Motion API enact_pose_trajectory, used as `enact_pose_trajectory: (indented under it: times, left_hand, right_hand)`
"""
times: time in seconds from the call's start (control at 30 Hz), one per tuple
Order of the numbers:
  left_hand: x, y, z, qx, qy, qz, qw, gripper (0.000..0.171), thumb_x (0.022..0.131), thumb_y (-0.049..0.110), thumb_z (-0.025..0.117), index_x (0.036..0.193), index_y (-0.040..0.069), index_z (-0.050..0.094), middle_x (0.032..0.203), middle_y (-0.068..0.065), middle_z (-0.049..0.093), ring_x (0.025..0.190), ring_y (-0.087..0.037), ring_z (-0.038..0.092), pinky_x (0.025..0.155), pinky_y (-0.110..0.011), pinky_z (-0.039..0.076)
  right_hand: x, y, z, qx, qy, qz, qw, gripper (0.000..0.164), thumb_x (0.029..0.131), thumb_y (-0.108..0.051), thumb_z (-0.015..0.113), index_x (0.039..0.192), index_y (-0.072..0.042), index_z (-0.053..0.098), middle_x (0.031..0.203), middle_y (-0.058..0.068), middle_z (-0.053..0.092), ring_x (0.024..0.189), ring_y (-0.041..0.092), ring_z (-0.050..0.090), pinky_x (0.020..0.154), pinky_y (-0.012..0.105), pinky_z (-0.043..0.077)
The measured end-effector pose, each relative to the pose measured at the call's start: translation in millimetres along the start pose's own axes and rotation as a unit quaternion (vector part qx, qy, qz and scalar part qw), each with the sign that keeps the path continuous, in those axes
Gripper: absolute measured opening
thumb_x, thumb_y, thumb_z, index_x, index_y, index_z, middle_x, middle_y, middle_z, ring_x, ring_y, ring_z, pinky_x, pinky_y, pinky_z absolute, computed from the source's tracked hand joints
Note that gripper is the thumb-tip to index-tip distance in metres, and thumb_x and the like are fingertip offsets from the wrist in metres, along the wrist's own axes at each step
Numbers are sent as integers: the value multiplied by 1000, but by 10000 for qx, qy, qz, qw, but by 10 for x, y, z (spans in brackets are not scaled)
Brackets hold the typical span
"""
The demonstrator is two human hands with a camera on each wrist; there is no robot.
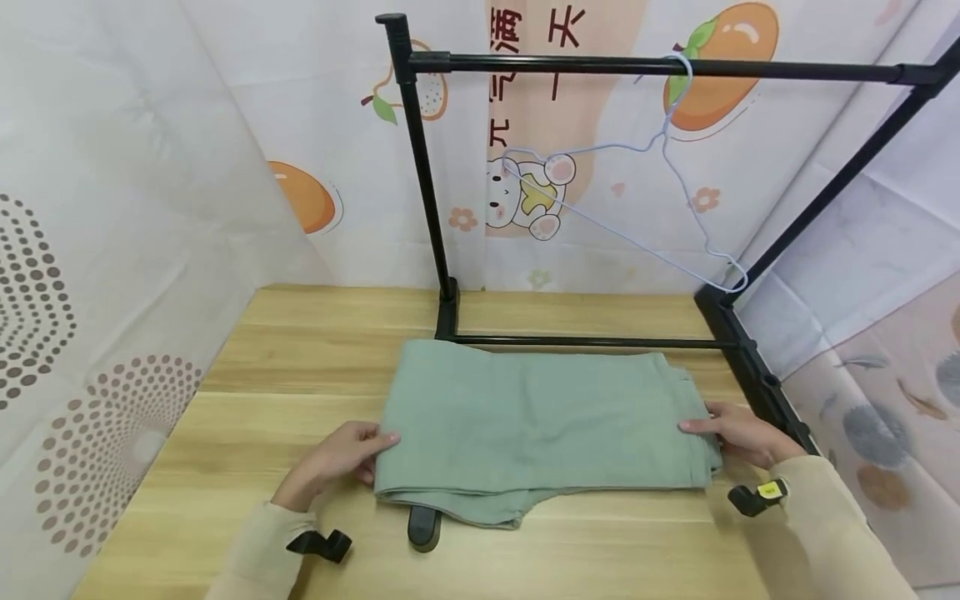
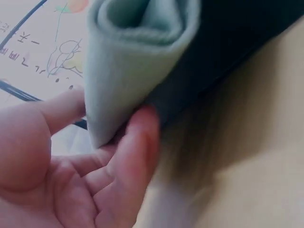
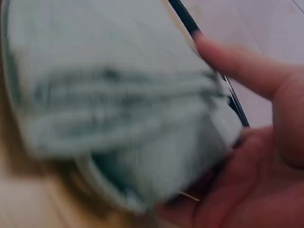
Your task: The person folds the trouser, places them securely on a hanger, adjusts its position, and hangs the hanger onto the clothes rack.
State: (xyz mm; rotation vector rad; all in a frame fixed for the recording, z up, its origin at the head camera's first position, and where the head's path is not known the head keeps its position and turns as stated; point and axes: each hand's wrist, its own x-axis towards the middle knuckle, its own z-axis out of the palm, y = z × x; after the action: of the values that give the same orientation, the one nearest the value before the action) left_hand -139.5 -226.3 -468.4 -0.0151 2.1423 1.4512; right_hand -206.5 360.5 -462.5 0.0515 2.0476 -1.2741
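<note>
Left hand (image 1: 341,454) and right hand (image 1: 750,435) are pinching opposite ends of the folded green garment (image 1: 540,425); its near flap (image 1: 483,507) is protruding, possibly risking unfolding under uneven pull.

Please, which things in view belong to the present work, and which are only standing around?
In the work:
folded sage-green cloth garment
left hand and right hand, gripping its two ends

Apparently only around it:
black tubular rack, held by neither hand
pale-blue thin hanger, hanging on the rack
</note>
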Motion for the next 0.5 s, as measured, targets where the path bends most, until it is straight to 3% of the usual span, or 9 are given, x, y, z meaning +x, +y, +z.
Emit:
enact_pose_trajectory:
  times: [0.07, 0.17, 0.3, 0.4, 0.5]
  left_hand:
    - [-58, -26, 27, -62, -203, 59, 9998, 52, 97, 37, 58, 120, -10, 58, 78, -2, 68, 65, -11, 62, 60, -28, 55]
    - [-106, -5, 40, -15, -52, 194, 9998, 51, 95, 32, 63, 121, -11, 56, 74, 0, 66, 60, -11, 59, 56, -27, 52]
    - [-117, 35, 37, 203, 144, 243, 9994, 37, 93, 27, 66, 107, -6, 58, 66, 2, 57, 51, -10, 51, 51, -25, 48]
    - [-92, 8, 41, 355, -135, 116, 9992, 30, 92, 28, 68, 91, 0, 56, 62, 2, 54, 49, -10, 51, 51, -25, 49]
    - [-35, -31, 22, 425, -384, 106, 9983, 31, 92, 29, 68, 85, 2, 53, 65, 0, 58, 55, -11, 57, 55, -27, 53]
  right_hand:
    - [-42, 20, -11, -100, -188, -49, 9998, 82, 97, -24, 61, 147, 18, 11, 130, 17, 56, 110, 16, 58, 93, 40, 53]
    - [-101, 11, -21, -247, -106, -177, 9995, 83, 94, -23, 64, 147, 18, 14, 128, 17, 58, 106, 14, 60, 89, 38, 54]
    - [-173, -1, -27, -620, 274, -118, 9976, 80, 92, -24, 66, 144, 19, 22, 128, 23, 57, 106, 18, 61, 86, 39, 55]
    - [-183, 7, 3, -925, 323, 239, 9949, 84, 91, -26, 68, 143, 21, 22, 133, 32, 51, 113, 29, 59, 89, 45, 55]
    - [-174, -30, 20, -1357, 463, 455, 9886, 87, 90, -30, 69, 140, 23, 22, 134, 40, 44, 116, 40, 57, 88, 48, 55]
